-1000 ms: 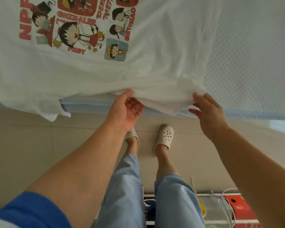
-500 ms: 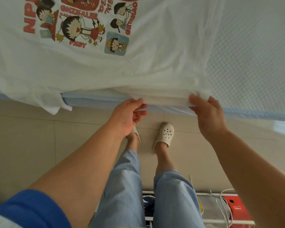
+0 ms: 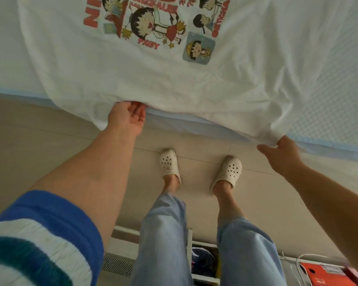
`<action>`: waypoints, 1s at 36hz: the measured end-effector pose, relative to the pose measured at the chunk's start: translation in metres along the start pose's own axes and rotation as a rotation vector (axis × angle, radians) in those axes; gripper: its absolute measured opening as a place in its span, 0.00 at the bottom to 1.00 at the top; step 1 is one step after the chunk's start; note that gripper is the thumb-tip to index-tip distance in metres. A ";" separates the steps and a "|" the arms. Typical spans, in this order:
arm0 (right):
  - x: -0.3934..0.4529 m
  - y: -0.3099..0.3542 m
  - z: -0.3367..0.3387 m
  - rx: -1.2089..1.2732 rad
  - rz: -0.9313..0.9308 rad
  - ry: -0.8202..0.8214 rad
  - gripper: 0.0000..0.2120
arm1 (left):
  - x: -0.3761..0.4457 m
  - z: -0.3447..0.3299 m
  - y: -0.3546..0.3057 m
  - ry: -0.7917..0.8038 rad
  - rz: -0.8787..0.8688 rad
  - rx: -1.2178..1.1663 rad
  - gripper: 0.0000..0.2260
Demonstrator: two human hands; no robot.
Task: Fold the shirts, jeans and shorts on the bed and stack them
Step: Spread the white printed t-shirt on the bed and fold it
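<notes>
A: So, where's the cartoon-print T-shirt (image 3: pixel 174 79)?

B: Spread on the bed (image 3: pixel 329 100), hem overhanging. My left hand (image 3: pixel 126 118) and right hand (image 3: pixel 281 155) each pinch a hem corner. I'd keep it taut, corners level, before folding.

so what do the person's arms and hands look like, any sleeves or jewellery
Both forearms are bare. The left arm has a short sleeve with blue, white and teal bands. The right arm shows no sleeve in view. No rings, watch or gloves show on the left hand or right hand.
</notes>
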State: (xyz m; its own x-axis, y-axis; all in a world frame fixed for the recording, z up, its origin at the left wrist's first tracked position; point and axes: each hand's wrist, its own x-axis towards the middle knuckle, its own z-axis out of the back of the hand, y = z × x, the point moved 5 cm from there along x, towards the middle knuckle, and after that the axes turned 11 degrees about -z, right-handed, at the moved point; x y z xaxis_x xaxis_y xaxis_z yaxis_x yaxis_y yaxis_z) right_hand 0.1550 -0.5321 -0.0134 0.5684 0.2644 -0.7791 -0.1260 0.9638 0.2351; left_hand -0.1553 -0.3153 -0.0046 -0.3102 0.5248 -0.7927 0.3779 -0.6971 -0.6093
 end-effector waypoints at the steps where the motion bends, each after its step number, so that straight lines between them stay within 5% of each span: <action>1: 0.001 -0.003 -0.001 0.033 -0.044 -0.034 0.17 | 0.004 0.001 -0.001 -0.007 -0.007 -0.056 0.09; 6: 0.001 -0.013 -0.007 0.155 -0.157 -0.148 0.03 | 0.022 0.015 -0.018 0.020 -0.041 -0.178 0.11; 9: -0.002 -0.012 -0.013 0.162 -0.144 -0.114 0.07 | 0.022 0.023 -0.025 0.088 -0.008 -0.173 0.10; 12: -0.004 -0.009 -0.014 0.076 -0.151 -0.112 0.22 | 0.021 0.028 -0.031 0.126 0.023 -0.163 0.09; 18: -0.008 0.001 -0.009 0.147 -0.190 -0.125 0.17 | 0.022 0.037 -0.036 0.106 0.003 -0.092 0.06; 22: -0.021 0.002 -0.003 0.702 -0.278 0.023 0.05 | 0.022 0.038 -0.044 0.086 -0.080 -0.015 0.06; 25: -0.036 0.010 0.001 0.944 -0.266 0.209 0.07 | 0.020 0.038 -0.051 0.071 -0.133 0.068 0.05; 31: -0.051 0.004 0.014 0.978 -0.213 0.080 0.05 | 0.013 0.041 -0.070 -0.045 -0.325 0.350 0.08; 36: -0.051 -0.007 0.027 0.935 -0.132 0.057 0.14 | -0.005 0.034 -0.103 -0.027 -0.578 0.510 0.09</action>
State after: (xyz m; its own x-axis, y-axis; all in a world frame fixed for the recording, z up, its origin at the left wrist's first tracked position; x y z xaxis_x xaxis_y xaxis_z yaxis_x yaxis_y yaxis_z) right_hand 0.1487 -0.5528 0.0402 0.4881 0.1804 -0.8539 0.6533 0.5733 0.4946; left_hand -0.2226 -0.2631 0.0623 -0.3596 0.8666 -0.3460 -0.2978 -0.4580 -0.8376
